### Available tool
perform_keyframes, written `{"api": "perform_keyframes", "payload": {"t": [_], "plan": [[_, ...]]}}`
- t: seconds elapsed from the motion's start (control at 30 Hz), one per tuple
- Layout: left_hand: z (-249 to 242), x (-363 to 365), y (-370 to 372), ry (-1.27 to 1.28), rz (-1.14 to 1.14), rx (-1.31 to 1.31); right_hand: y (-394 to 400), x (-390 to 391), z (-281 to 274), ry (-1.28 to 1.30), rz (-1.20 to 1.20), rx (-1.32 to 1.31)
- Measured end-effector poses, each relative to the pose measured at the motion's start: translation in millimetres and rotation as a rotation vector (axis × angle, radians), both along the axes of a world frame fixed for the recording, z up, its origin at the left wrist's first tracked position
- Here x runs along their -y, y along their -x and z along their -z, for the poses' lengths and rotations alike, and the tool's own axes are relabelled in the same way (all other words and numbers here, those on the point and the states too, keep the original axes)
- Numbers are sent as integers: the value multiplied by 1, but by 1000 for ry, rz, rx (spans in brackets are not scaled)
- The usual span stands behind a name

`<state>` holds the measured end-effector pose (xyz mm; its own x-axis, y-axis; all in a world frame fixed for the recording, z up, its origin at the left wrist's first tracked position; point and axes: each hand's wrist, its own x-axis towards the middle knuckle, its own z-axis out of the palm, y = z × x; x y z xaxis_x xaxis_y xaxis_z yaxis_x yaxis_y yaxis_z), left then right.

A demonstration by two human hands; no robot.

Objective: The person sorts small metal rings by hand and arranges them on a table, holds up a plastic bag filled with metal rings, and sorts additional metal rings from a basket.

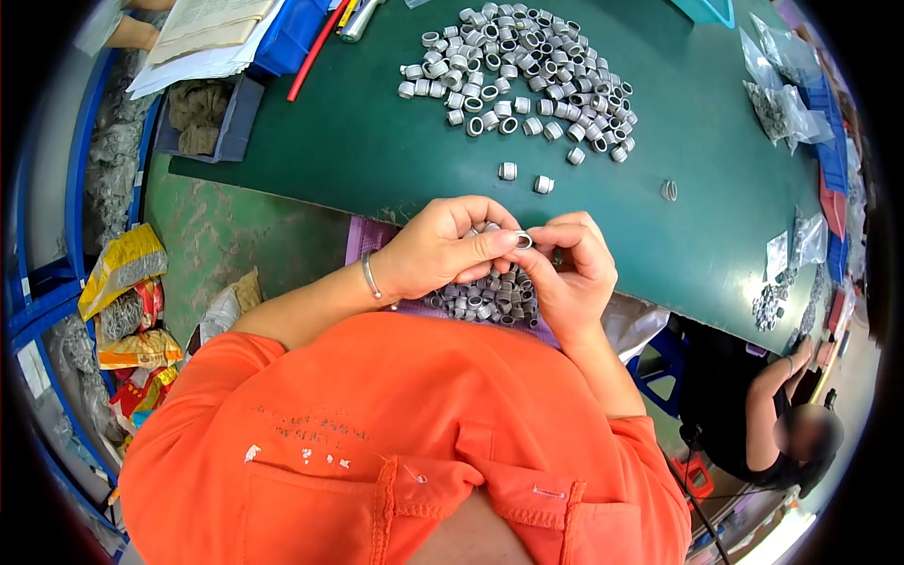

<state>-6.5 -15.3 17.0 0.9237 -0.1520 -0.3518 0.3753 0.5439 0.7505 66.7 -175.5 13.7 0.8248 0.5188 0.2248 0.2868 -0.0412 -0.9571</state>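
Observation:
A small grey metal ring [524, 241] is held up between my two hands at the near edge of the table. My left hand [443, 247], with a bracelet at the wrist, is closed, its thumb and fingertips at the ring's left side. From the other side, the bent thumb and index finger of my right hand [576, 264] pinch it. Below both hands, a purple basket [358, 240] on my lap side contains many similar rings [485, 299]. Two loose rings [543, 185] sit on the table just beyond my hands.
A large heap of metal rings [527, 71] covers the table's far middle. A single ring [669, 190] lies to the right. Papers [202, 38], a red pen [317, 52] and a grey bin [240, 122] are at left. Plastic bags [786, 104] and another person [753, 405] are at right.

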Motion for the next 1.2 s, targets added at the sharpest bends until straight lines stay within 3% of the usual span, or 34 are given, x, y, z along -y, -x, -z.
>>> {"api": "perform_keyframes", "payload": {"t": [0.07,0.17,0.23,0.3,0.37,0.47,0.57,0.63,0.73,0.87,0.93,1.03,1.1,1.17,1.2], "plan": [[-2,-1,0,-50,-44,-6,-8,2,-2,0,-98,53],[-3,-18,-4,71,-191,-29,-34,8,3,172,79,320],[7,-37,-8,103,-261,38,-43,9,1,269,142,230],[9,-51,-11,328,-297,143,-46,2,-2,309,49,314],[5,-57,-13,351,-350,81,-45,-8,-1,399,-96,395],[10,-58,-15,324,-372,98,-47,-7,10,415,-127,429],[16,-56,-14,280,-359,156,-40,-3,6,-96,-110,-505],[14,-55,-14,275,-373,163,-41,-1,0,-289,-143,-845],[16,-55,-14,281,-373,155,-40,5,2,-442,-212,-1034],[16,-55,-14,275,-381,168,-35,9,3,-501,-248,-1058],[16,-54,-14,278,-378,170,-29,11,4,-445,-330,-920],[17,-55,-15,288,-373,196,-30,11,-14,-45,-494,-427],[18,-55,-14,299,-368,214,-45,4,-15,227,-245,317],[18,-55,-14,290,-386,206,-57,-8,-1,374,90,482],[18,-55,-13,291,-386,208,-62,-9,4,375,90,484]]}}
